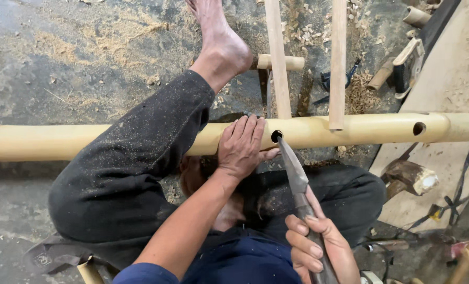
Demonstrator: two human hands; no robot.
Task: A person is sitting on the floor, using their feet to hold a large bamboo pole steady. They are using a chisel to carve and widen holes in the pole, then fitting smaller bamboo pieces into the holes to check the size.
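A seated person presses the left hand (241,147), fingers spread flat, on a long bamboo pole (87,141) lying across the lap. The right hand (318,248) is closed in a fist around a knife (296,176), its tip at a round hole (276,136) just beside the left hand. Two wooden sticks (337,63) stand in the pole beyond.

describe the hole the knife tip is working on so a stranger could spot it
Find the long bamboo pole lying across the picture. Beside the left hand is a hole holding the knife tip; the other hole sits empty farther right.
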